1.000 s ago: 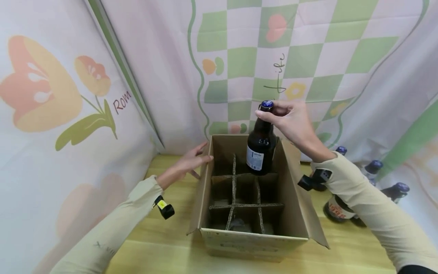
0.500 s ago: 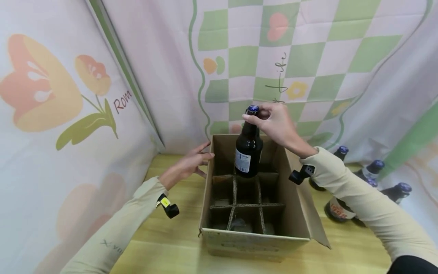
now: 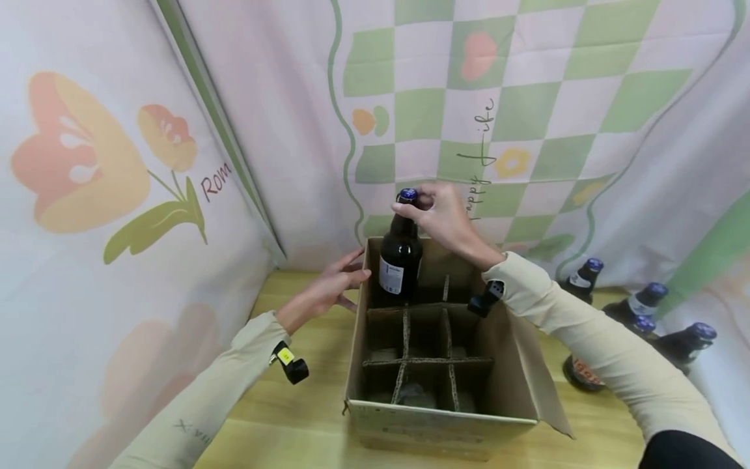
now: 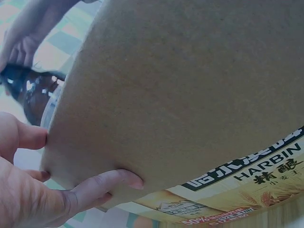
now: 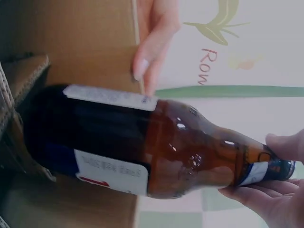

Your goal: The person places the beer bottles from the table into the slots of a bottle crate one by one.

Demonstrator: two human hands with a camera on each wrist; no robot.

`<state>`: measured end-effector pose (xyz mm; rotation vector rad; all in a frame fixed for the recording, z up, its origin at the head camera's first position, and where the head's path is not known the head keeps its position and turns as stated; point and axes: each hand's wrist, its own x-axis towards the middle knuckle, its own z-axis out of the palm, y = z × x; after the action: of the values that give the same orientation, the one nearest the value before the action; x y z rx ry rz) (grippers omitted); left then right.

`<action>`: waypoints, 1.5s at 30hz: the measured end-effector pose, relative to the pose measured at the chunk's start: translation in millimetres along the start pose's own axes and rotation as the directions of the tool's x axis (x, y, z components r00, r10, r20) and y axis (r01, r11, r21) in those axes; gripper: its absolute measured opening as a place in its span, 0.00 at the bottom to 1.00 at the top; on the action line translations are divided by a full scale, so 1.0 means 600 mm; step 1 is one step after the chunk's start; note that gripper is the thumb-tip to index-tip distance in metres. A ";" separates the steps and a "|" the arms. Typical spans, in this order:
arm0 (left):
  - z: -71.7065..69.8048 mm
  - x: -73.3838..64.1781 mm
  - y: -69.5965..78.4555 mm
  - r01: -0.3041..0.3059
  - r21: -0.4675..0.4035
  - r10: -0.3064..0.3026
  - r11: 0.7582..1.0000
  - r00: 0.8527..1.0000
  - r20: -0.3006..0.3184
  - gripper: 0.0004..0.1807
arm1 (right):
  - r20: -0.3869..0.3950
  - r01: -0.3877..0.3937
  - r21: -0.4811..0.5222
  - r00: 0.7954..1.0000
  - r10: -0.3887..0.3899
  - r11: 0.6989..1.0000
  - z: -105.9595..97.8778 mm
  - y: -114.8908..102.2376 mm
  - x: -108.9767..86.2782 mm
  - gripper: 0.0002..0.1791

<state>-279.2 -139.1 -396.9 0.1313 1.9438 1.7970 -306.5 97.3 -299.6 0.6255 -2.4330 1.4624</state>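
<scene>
My right hand (image 3: pixel 442 212) pinches a dark brown beer bottle (image 3: pixel 401 260) by its neck, just under the blue cap. The bottle is upright, its lower part inside the back left compartment of an open cardboard box (image 3: pixel 433 423); its base is hidden. In the right wrist view, the bottle (image 5: pixel 190 147) shows pale labels, with thumb and fingers around its neck. At the box's left wall, my left hand (image 3: pixel 328 286) grips the edge near the back corner. The left wrist view shows fingers of this hand (image 4: pixel 28 194) against the outer cardboard and at its edge.
Cardboard dividers (image 3: pixel 406 332) split the box into compartments; something clear and rounded (image 3: pixel 416 394) lies in a front one. Several capped bottles (image 3: pixel 635 303) stand right of the box on the wooden table (image 3: pixel 281 423). A flap (image 3: pixel 539 371) sticks out right. Patterned curtains (image 3: pixel 422 117) stand behind.
My right hand has carried the bottle leftward across the box, from the back right to the back left, and slightly lower. The left hand stays at the box's left edge.
</scene>
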 end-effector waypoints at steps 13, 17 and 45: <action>0.005 0.001 0.013 -0.010 0.039 0.011 0.999 1.000 -0.020 0.40 | 0.036 0.013 -0.066 0.999 -0.010 0.998 0.018 -0.009 0.025 0.11; 0.001 0.005 0.015 -0.013 0.048 0.014 0.999 1.000 -0.022 0.40 | 0.035 0.001 -0.075 0.999 0.002 0.997 0.027 -0.007 0.031 0.12; -0.006 0.007 0.011 0.018 0.039 -0.018 0.999 1.000 -0.011 0.41 | 0.342 0.115 -0.242 0.939 -0.026 0.963 0.074 0.054 0.010 0.19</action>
<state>-285.8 -140.2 -391.6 0.1173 1.9818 1.7521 -326.3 69.7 -343.5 0.9578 -2.7591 1.0517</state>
